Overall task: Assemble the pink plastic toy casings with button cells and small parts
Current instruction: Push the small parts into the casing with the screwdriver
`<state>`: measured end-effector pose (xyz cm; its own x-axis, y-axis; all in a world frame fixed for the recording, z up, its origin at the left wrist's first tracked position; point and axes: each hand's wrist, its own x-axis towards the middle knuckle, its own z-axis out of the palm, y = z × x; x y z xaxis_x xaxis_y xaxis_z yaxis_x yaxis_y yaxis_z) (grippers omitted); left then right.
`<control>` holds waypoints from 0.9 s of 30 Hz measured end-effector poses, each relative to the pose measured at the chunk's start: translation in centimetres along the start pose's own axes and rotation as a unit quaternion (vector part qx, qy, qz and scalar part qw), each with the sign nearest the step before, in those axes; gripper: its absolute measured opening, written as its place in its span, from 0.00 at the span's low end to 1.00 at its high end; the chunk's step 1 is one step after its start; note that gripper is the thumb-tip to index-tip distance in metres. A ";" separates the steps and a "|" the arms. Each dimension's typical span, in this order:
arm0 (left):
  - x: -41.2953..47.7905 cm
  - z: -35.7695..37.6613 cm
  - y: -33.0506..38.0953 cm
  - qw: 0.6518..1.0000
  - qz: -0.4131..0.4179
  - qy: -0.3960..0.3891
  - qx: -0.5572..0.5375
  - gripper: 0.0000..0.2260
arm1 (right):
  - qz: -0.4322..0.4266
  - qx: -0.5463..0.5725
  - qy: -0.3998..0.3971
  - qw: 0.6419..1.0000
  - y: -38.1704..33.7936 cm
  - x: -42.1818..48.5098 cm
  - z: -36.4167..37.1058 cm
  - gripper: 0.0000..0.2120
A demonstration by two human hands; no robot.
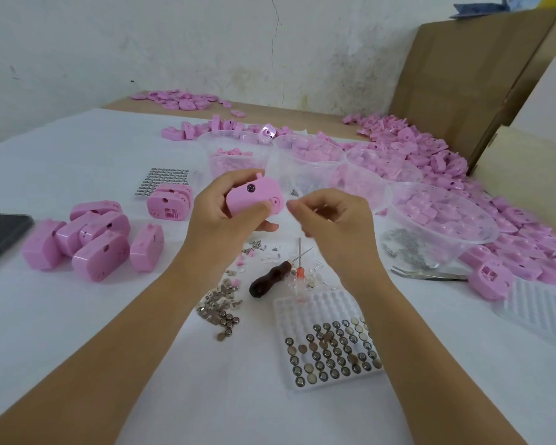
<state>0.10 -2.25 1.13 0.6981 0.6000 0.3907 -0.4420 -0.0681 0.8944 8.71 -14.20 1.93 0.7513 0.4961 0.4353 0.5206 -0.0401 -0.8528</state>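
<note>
Above the worktop, the left hand grips a pink casing; the right hand is curled, fingertips pinched, contents unclear.

Battery tray before — bowls behind

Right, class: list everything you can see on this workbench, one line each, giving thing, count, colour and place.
Held casing: one, pink, in the left hand.
Closed casings: several, pink, left of the table.
Loose casing parts: hundreds, pink, far right.
Tubs: about five, clear, centre back.
Battery tray: one, clear, partly full, near centre.
Full cell tray: one, silver, behind the left hand.
Loose cells: a pile, silver, centre.
Screwdrivers: two, dark and orange handles, centre.
Cardboard boxes: brown, far right.
Left hand: gripping.
Right hand: pinched; contents unclear.
</note>
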 end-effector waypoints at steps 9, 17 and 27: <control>0.3 -0.3 -0.1 0.999 0.026 0.025 0.006 0.15 | 0.111 -0.394 -0.120 0.904 1.4 -0.2 2.6 0.06; 0.2 -0.2 -0.2 1.000 0.022 0.016 0.010 0.14 | 0.119 -0.377 -0.125 0.910 1.5 -0.1 3.1 0.07; 0.1 -0.2 -0.2 0.999 0.040 0.008 0.019 0.14 | 0.056 -0.383 -0.111 0.915 2.3 0.1 3.3 0.06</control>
<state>0.15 -1.98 0.93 0.6521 0.6041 0.4582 -0.4741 -0.1467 0.8682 8.68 -11.36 -0.97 0.7613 0.6114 0.2160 0.6403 -0.6561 -0.3995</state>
